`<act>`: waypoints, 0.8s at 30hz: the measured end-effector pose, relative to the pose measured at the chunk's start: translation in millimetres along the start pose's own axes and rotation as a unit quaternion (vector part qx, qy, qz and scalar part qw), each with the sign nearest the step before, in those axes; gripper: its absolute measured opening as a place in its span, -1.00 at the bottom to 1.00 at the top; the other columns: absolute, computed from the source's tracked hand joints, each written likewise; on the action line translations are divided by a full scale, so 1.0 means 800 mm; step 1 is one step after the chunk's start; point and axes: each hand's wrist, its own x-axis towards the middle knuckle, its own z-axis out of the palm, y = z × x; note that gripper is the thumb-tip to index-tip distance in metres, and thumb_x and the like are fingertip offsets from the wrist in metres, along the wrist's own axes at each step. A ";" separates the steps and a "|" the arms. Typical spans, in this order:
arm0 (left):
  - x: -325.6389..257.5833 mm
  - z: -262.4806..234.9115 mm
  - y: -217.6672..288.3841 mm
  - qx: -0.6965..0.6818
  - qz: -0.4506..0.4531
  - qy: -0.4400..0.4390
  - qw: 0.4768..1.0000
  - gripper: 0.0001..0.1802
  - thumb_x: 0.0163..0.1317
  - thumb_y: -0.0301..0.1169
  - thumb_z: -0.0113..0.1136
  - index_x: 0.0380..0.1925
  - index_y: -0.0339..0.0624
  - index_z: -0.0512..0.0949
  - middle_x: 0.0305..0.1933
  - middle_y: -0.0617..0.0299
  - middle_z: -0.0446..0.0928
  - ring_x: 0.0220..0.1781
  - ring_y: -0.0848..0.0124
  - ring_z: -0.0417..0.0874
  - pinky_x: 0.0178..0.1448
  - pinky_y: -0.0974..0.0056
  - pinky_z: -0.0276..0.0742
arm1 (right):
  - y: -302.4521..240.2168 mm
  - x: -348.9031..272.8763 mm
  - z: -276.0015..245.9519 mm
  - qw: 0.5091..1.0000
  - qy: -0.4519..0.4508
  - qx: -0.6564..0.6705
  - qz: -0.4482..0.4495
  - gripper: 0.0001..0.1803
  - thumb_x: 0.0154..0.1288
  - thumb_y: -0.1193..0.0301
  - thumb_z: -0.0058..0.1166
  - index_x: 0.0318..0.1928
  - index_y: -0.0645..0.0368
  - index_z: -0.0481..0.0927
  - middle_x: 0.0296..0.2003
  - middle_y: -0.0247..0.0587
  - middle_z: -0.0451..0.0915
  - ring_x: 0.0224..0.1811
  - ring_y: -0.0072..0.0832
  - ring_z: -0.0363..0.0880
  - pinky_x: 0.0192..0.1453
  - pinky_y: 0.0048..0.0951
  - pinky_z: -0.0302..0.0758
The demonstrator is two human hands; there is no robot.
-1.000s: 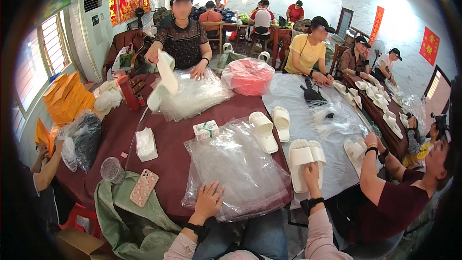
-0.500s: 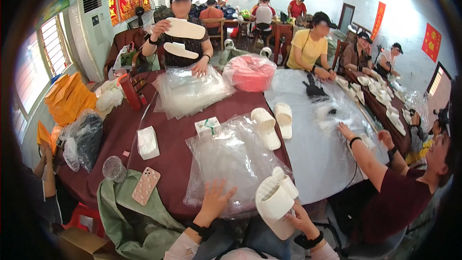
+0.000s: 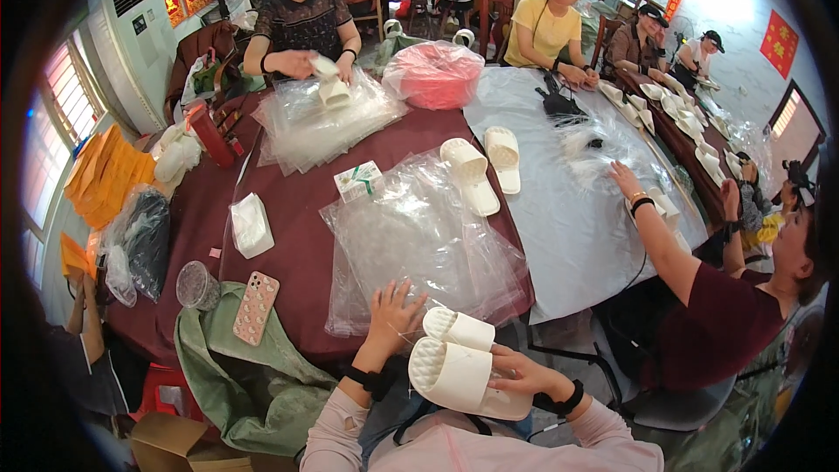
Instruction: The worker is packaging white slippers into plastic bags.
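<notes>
From where I stand, the seated person in a pale pink long-sleeved top [image 3: 446, 453] has a pair of cream-white slide slippers [image 3: 459, 376] in the right hand [image 3: 526, 374], fingers and thumb gripping them from the side near their straps. The pair is held above the lap, just off the table's near edge, tilted so that the rounded ends point up and to the left. The two slippers lie close together, one partly behind the other. Each has a broad, smooth strap and a footbed covered in puffy, raised bumps, all in the same creamy colour. The left hand [image 3: 393, 319] is open, fingers spread on the near part of a loose stack of clear, crinkled plastic bags [image 3: 406, 236], close beside the slippers. The stack lies over a dark maroon tablecloth [image 3: 301, 275], its sheets fanned unevenly and catching the light. Past its far right corner sit two matching cream slippers [image 3: 469, 166], side by side but slightly apart, the right one on a pale grey-white sheet [image 3: 559, 245]. A small white-and-green carton [image 3: 358, 182] stands at the stack's far left corner. Off to the left, a pink patterned phone case [image 3: 256, 308] rests on a crumpled green cloth [image 3: 232, 385], with a clear plastic cup [image 3: 198, 286] just beside it.
</notes>
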 end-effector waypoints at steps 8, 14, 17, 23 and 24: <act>0.014 -0.026 -0.003 -0.068 0.034 0.056 0.996 -0.56 0.22 -0.26 0.07 0.14 0.12 0.45 0.21 0.01 0.39 0.18 0.05 0.42 0.17 -0.06 0.30 | -0.011 0.011 0.005 0.994 -0.014 -0.088 -0.066 -0.42 0.25 0.26 0.07 0.25 0.20 0.34 0.26 0.03 0.25 0.32 -0.07 0.18 0.38 -0.18 0.07; 0.026 -0.070 0.014 -0.279 0.040 -0.008 0.960 -0.54 0.23 -0.36 0.01 0.17 0.01 0.42 0.15 -0.07 0.43 -0.07 0.09 0.58 -0.02 0.14 0.46 | 0.004 0.012 0.014 0.973 0.141 -0.182 0.023 -0.59 0.22 0.35 0.08 0.06 0.23 0.48 0.06 0.04 0.40 0.18 0.00 0.31 0.22 -0.20 0.29; 0.027 -0.084 0.031 -0.175 0.012 -0.046 0.983 -0.56 0.19 -0.40 0.05 0.13 -0.10 0.45 0.15 -0.02 0.45 -0.03 0.05 0.55 0.05 0.08 0.43 | 0.004 0.018 0.011 0.932 0.217 -0.290 -0.021 -0.70 0.07 0.48 0.13 -0.13 0.25 0.55 -0.05 0.01 0.43 0.05 0.00 0.39 0.16 -0.15 0.33; 0.031 -0.091 0.048 -0.051 0.074 0.088 0.992 -0.54 0.18 -0.40 0.02 0.13 -0.09 0.45 0.21 -0.06 0.38 0.13 0.06 0.46 0.22 0.01 0.30 | 0.005 0.020 0.016 0.911 0.191 -0.365 -0.025 -0.73 0.02 0.52 0.14 -0.19 0.23 0.56 -0.11 -0.03 0.45 -0.01 -0.01 0.43 0.20 -0.11 0.33; 0.034 -0.092 0.049 -0.057 0.089 0.086 0.991 -0.53 0.19 -0.39 0.01 0.15 -0.10 0.43 0.23 -0.08 0.35 0.13 0.04 0.46 0.22 0.02 0.29 | 0.004 0.023 0.016 0.911 0.191 -0.364 -0.025 -0.73 0.02 0.52 0.14 -0.19 0.23 0.56 -0.11 -0.03 0.45 -0.01 -0.01 0.43 0.20 -0.11 0.33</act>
